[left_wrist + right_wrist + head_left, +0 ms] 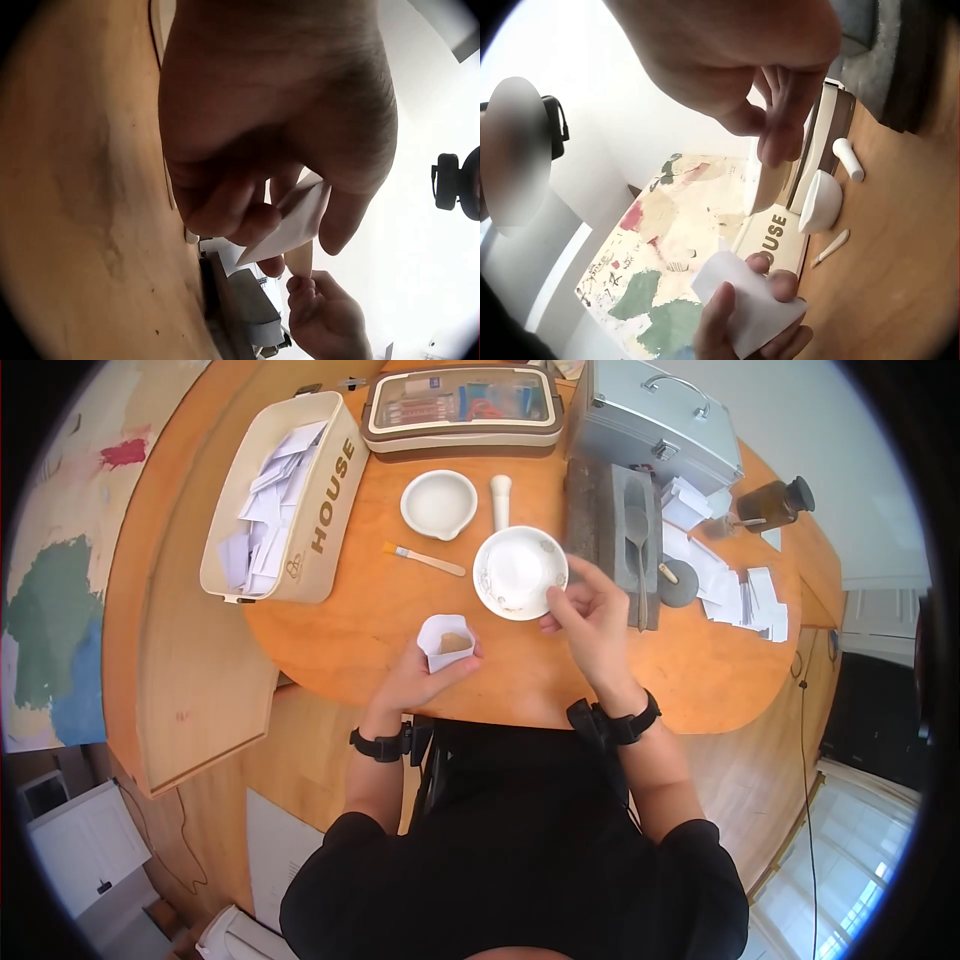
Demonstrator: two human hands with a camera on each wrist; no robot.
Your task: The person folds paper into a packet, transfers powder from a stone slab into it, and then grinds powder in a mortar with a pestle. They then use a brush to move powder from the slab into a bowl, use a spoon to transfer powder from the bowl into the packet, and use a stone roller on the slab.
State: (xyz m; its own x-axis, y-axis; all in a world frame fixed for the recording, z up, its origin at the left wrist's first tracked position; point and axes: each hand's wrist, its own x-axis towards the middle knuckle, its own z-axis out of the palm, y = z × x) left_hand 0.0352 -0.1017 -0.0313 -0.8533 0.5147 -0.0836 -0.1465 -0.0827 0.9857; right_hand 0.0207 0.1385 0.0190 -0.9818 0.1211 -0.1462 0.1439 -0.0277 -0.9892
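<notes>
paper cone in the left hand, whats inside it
The folded white paper cone, held by the left hand, has a small tan heap of something inside, seen from the head view. The paper walls hide how deep it goes, and the wrist views show only the outside.

A black short-sleeved top is worn, and both forearms are left bare. A black strap is fastened round each wrist (a small camera mount is carried on it). No rings are seen.
</notes>
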